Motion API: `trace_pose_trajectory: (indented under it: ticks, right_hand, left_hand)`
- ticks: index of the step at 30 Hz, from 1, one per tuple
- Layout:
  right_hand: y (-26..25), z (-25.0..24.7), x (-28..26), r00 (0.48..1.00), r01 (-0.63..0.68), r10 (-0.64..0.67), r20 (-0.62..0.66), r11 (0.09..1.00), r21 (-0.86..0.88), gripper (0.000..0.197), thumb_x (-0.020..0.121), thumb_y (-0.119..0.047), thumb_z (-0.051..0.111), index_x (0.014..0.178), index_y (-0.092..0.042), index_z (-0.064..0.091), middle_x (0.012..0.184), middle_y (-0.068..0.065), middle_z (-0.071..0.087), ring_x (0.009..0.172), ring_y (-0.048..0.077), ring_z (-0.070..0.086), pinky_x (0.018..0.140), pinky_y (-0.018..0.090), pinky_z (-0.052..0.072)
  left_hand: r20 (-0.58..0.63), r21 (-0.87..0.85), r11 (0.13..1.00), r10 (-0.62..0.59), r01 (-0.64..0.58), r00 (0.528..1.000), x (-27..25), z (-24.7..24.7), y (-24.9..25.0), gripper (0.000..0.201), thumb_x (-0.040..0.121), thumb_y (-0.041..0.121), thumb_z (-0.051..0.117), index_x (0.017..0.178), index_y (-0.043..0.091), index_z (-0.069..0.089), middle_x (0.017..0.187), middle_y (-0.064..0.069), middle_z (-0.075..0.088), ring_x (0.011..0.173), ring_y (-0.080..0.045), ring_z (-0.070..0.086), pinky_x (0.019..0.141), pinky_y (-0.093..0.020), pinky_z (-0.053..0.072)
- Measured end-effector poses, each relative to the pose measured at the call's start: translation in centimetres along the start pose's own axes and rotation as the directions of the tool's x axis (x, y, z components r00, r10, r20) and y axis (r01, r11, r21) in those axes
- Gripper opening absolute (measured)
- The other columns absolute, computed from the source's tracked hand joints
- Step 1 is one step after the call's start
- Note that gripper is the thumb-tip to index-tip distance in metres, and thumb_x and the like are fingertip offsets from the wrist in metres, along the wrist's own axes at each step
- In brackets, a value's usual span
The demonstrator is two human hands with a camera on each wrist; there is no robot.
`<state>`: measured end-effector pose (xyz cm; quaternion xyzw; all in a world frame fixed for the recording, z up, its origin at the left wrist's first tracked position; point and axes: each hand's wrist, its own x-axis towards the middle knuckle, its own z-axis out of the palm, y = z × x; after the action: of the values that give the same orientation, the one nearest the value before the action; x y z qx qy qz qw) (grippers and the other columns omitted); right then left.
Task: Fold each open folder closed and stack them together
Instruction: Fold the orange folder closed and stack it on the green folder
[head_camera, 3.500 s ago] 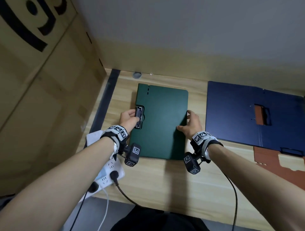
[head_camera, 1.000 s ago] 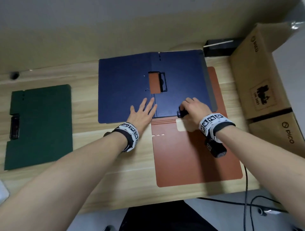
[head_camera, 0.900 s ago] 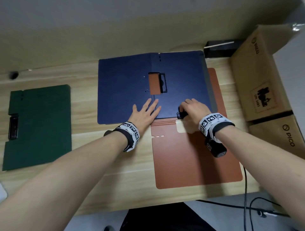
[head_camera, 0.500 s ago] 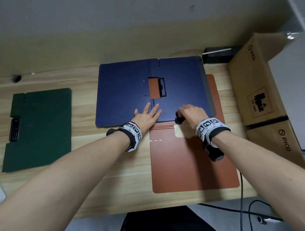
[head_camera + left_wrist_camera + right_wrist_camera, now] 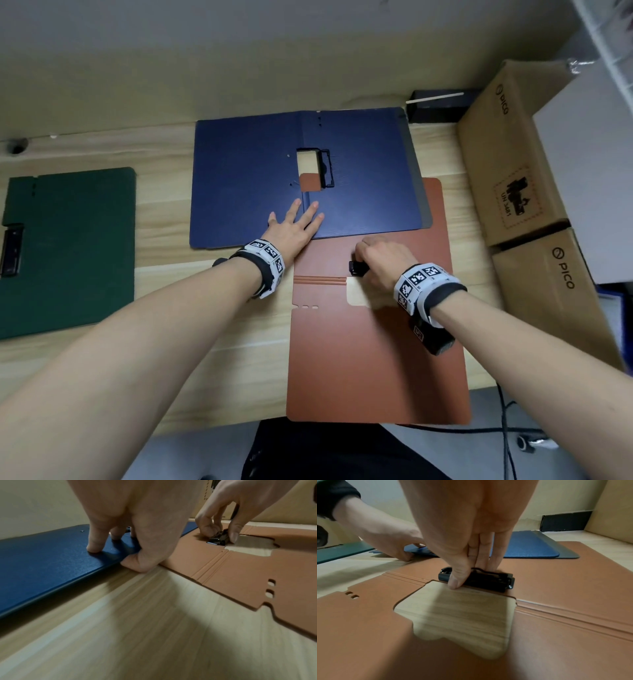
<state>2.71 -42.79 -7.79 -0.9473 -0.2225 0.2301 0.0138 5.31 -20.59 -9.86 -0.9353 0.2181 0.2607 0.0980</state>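
Observation:
An open blue folder [image 5: 246, 192] lies at the back of the table. My left hand [image 5: 301, 219] presses flat on it near its front edge, fingers straight, with the thumb at the edge in the left wrist view. An open brown folder [image 5: 370, 359] lies lengthwise toward me, its far end tucked under the blue one. My right hand [image 5: 373, 255] pinches the black clip [image 5: 488, 580] at the brown folder's spine between thumb and fingers. A closed green folder [image 5: 68, 250] lies flat at the far left.
Two stacked cardboard boxes [image 5: 513, 171] stand along the right edge, with a black box [image 5: 438, 102] behind them at the wall. A black cable [image 5: 507, 428] hangs off the front right. Bare wood of the table [image 5: 212, 370] shows between the green and brown folders.
The brown folder has slid toward me, further out from under the blue one, with my right hand on its clip. My left hand stayed pressed on the blue folder.

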Motion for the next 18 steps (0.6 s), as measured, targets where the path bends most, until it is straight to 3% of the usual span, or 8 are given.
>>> trace_pose_trajectory:
  ticks: [6, 8, 11, 15, 18]
  right_hand:
    - [-0.2, 0.1, -0.6, 0.999, -0.027, 0.028, -0.028, 1.000, 0.015, 0.033, 0.078, -0.015, 0.060, 0.110, -0.020, 0.057, 0.112, 0.001, 0.058, 0.105, 0.024, 0.053, 0.070, 0.029, 0.034]
    - [-0.3, -0.1, -0.5, 0.997, -0.079, 0.079, -0.011, 0.995, 0.055, 0.033, 0.074, -0.015, 0.061, 0.105, -0.024, 0.057, 0.108, 0.000, 0.059, 0.101, 0.024, 0.055, 0.071, 0.029, 0.037]
    - [-0.4, -0.6, -0.5, 0.987, -0.160, 0.158, 0.029, 0.983, 0.086, 0.033, 0.068, -0.019, 0.064, 0.099, -0.028, 0.059, 0.104, -0.002, 0.063, 0.097, 0.024, 0.059, 0.074, 0.031, 0.047]
    - [-0.4, -0.4, -0.5, 0.976, -0.216, 0.214, 0.032, 0.971, 0.104, 0.029, 0.072, -0.026, 0.070, 0.098, -0.029, 0.057, 0.106, -0.001, 0.061, 0.099, 0.022, 0.057, 0.079, 0.036, 0.052]
    - [0.0, 0.2, -0.4, 0.979, -0.202, 0.198, 0.039, 0.971, 0.130, 0.033, 0.078, -0.031, 0.075, 0.106, -0.023, 0.058, 0.113, 0.000, 0.058, 0.110, 0.022, 0.052, 0.086, 0.037, 0.049]
  left_hand:
    - [-0.033, -0.174, 0.985, -0.020, 0.014, 0.999, -1.3, 0.3, 0.3, 0.091, 0.088, 0.003, 0.057, 0.157, 0.019, 0.001, 0.166, -0.006, -0.012, 0.152, -0.033, -0.008, 0.117, -0.061, 0.022]
    - [-0.058, -0.259, 0.965, -0.048, 0.031, 0.997, -3.1, 0.9, 0.8, 0.079, 0.092, 0.013, 0.053, 0.157, 0.019, 0.010, 0.167, -0.006, -0.004, 0.153, -0.029, 0.000, 0.117, -0.057, 0.025]
    - [-0.075, -0.315, 0.945, -0.113, 0.084, 0.991, -6.7, 2.7, 0.7, 0.068, 0.092, 0.015, 0.046, 0.155, 0.020, 0.022, 0.167, -0.006, 0.000, 0.153, -0.028, 0.005, 0.116, -0.057, 0.027]
    - [-0.055, -0.242, 0.955, -0.193, 0.174, 0.980, -9.2, 4.7, -2.2, 0.066, 0.087, 0.016, 0.051, 0.150, 0.022, 0.032, 0.165, -0.010, -0.012, 0.153, -0.029, -0.007, 0.117, -0.061, 0.018]
    - [-0.071, -0.113, 0.984, -0.147, 0.139, 0.987, -8.5, 4.7, -3.9, 0.065, 0.091, 0.017, 0.045, 0.152, 0.024, 0.026, 0.165, -0.011, -0.016, 0.153, -0.029, -0.009, 0.117, -0.063, 0.015]
